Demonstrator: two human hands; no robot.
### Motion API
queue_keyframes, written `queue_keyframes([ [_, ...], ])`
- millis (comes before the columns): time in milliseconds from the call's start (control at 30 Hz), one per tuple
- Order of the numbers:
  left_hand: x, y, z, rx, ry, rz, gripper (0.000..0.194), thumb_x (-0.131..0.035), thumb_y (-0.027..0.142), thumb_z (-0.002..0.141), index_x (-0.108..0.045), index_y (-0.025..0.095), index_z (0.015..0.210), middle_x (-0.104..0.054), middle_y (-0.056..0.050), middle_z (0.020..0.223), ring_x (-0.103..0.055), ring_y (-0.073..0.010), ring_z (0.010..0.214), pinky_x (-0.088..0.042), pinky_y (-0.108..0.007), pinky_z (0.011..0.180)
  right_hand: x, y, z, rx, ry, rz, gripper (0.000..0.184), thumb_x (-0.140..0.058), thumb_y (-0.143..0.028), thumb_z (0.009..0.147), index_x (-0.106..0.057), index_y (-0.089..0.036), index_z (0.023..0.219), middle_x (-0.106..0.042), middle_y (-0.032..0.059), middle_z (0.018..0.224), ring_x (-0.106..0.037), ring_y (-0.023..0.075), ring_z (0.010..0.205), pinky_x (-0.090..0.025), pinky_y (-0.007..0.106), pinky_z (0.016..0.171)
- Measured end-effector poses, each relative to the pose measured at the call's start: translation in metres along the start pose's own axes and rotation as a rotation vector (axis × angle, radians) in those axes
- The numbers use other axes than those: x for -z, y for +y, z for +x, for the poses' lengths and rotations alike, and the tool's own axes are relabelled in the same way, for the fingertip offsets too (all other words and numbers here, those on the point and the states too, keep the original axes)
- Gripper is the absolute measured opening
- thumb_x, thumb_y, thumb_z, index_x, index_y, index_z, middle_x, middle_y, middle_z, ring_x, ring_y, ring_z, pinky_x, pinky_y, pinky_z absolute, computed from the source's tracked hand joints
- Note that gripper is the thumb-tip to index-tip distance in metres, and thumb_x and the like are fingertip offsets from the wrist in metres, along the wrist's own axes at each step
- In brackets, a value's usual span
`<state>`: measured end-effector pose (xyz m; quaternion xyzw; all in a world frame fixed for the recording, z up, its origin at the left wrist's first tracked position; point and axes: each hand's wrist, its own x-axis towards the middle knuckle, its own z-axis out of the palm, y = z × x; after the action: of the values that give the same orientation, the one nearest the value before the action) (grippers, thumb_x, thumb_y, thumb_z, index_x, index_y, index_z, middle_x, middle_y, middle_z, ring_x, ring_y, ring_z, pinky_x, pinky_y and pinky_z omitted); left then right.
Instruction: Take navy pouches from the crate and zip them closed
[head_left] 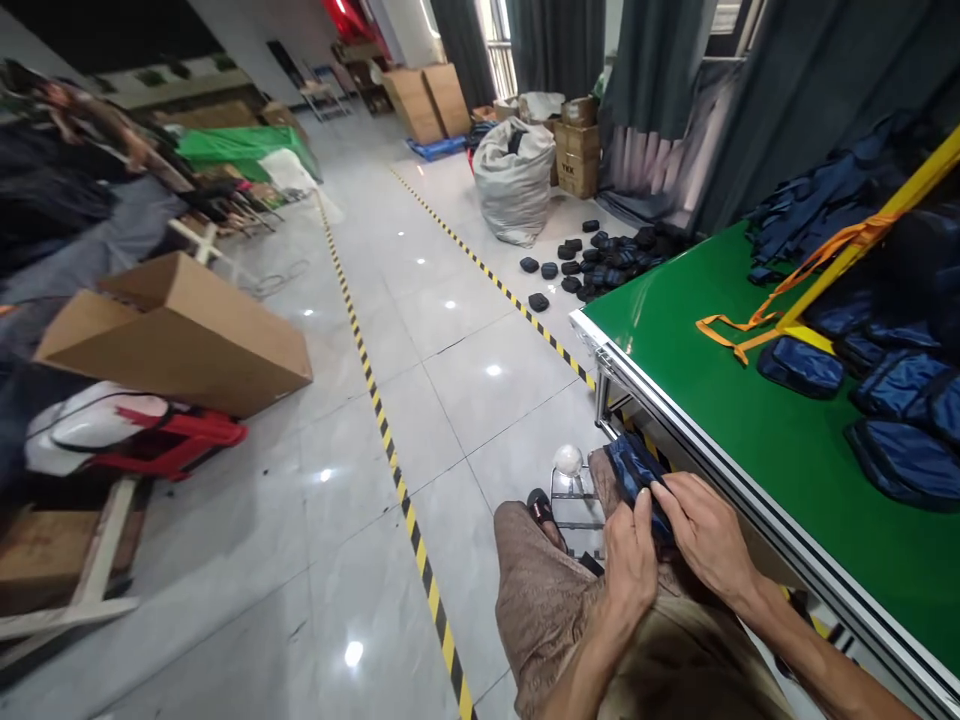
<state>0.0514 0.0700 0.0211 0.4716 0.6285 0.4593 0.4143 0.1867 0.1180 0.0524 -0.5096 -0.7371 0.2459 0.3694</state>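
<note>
A small dark blue pouch (634,465) rests over my lap beside the table edge, its black trim partly covered by my fingers. My left hand (631,550) pinches its near edge between thumb and fingers. From the other side my right hand (709,530) grips the same pouch, thumb close to the left thumb. Just what the fingertips hold along the edge is too small to make out. More blue pouches (801,366) lie on the green table top to the right.
The green table (675,340) has a metal rim at my right; a yellow bar (862,250) with orange straps crosses it. Dark pouches (615,262) are heaped on the floor near a white sack (516,185). A cardboard box (225,340) stands left. Another person (127,140) is far left.
</note>
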Motion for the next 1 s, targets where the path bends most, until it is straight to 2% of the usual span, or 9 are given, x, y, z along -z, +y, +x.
queue_keyframes([
  [100, -0.001, -0.007, -0.007, -0.082, -0.004, 0.051, 0.051, -0.04, 0.059, 0.113, -0.078, 0.027, 0.105, -0.074, -0.015, 0.091, -0.075, -0.0339, 0.099, -0.06, -0.054, 0.101, 0.014, 0.033, 0.016, -0.239, 0.086, -0.082, 0.059, -0.041, -0.067, 0.111, -0.058, -0.026, 0.072, -0.062, 0.0023, 0.066, -0.056, 0.0221, 0.063, -0.044, 0.036, 0.062],
  [200, 0.001, -0.004, -0.012, -0.357, -0.162, 0.142, 0.041, -0.039, 0.041, 0.116, -0.075, 0.022, 0.113, -0.076, -0.014, 0.102, -0.075, -0.0306, 0.108, -0.054, -0.063, 0.118, 0.029, 0.068, 0.033, -0.468, 0.11, -0.138, 0.071, -0.034, -0.087, 0.1, -0.048, -0.028, 0.064, -0.04, -0.0032, 0.051, -0.038, 0.0178, 0.052, -0.03, 0.032, 0.053],
  [300, 0.0, -0.002, -0.011, -0.526, -0.193, 0.206, 0.034, -0.045, 0.03, 0.115, -0.069, 0.017, 0.135, -0.074, -0.019, 0.129, -0.07, -0.0324, 0.131, -0.052, -0.066, 0.123, 0.033, 0.076, 0.035, -0.481, 0.024, -0.136, 0.067, -0.037, -0.085, 0.098, -0.057, -0.026, 0.074, -0.05, -0.0018, 0.057, -0.044, 0.0193, 0.054, -0.034, 0.032, 0.056],
  [433, 0.004, 0.006, -0.006, -0.582, -0.17, 0.141, 0.036, -0.051, 0.028, 0.113, -0.065, 0.015, 0.144, -0.062, -0.026, 0.154, -0.054, -0.0366, 0.155, -0.052, -0.063, 0.126, 0.024, 0.04, 0.025, -0.465, 0.133, -0.147, 0.057, -0.053, -0.075, 0.098, -0.064, -0.024, 0.119, -0.071, 0.0053, 0.085, -0.061, 0.0267, 0.067, -0.047, 0.036, 0.064],
  [500, 0.014, 0.014, -0.005, -0.512, -0.162, 0.044, 0.036, -0.054, 0.03, 0.112, -0.067, 0.016, 0.142, -0.061, -0.024, 0.157, -0.054, -0.0366, 0.156, -0.05, -0.06, 0.128, 0.022, 0.015, 0.022, -0.473, 0.241, -0.116, 0.055, -0.061, -0.074, 0.096, -0.063, -0.024, 0.119, -0.074, 0.0071, 0.091, -0.066, 0.0285, 0.074, -0.051, 0.037, 0.066],
  [600, 0.035, 0.03, -0.003, -0.184, -0.026, -0.228, 0.034, -0.063, 0.038, 0.108, -0.068, 0.021, 0.137, -0.073, -0.016, 0.141, -0.071, -0.032, 0.133, -0.06, -0.048, 0.114, 0.019, -0.02, 0.023, -0.357, 0.3, -0.055, 0.041, -0.06, -0.067, 0.103, -0.067, -0.026, 0.106, -0.076, 0.0062, 0.088, -0.068, 0.0273, 0.076, -0.054, 0.037, 0.068],
  [767, 0.065, 0.05, -0.004, 0.193, 0.33, -0.691, 0.033, -0.063, 0.046, 0.102, -0.056, 0.032, 0.131, -0.074, -0.006, 0.123, -0.075, -0.025, 0.111, -0.062, -0.037, 0.094, -0.014, -0.07, 0.036, 0.176, -0.044, 0.102, 0.027, -0.054, -0.045, 0.114, -0.075, -0.028, 0.111, -0.082, 0.0083, 0.096, -0.078, 0.0266, 0.083, -0.059, 0.037, 0.078],
  [867, 0.079, 0.045, 0.004, 0.234, 0.522, -0.651, 0.038, -0.062, 0.056, 0.104, -0.055, 0.032, 0.133, -0.072, -0.005, 0.122, -0.074, -0.0244, 0.111, -0.06, -0.038, 0.098, -0.045, -0.093, 0.047, 0.276, -0.242, 0.147, 0.033, -0.046, -0.041, 0.118, -0.072, -0.027, 0.103, -0.08, 0.0053, 0.089, -0.077, 0.0227, 0.078, -0.057, 0.034, 0.076],
  [1000, 0.097, 0.013, 0.028, 0.261, 0.78, -0.296, 0.037, -0.063, 0.063, 0.103, -0.06, 0.026, 0.101, -0.067, -0.002, 0.096, -0.063, -0.0202, 0.087, -0.054, -0.033, 0.083, -0.065, -0.105, 0.063, 0.305, -0.297, 0.158, 0.041, -0.042, -0.045, 0.12, -0.065, -0.027, 0.092, -0.072, 0.0007, 0.076, -0.069, 0.0181, 0.067, -0.05, 0.03, 0.067],
])
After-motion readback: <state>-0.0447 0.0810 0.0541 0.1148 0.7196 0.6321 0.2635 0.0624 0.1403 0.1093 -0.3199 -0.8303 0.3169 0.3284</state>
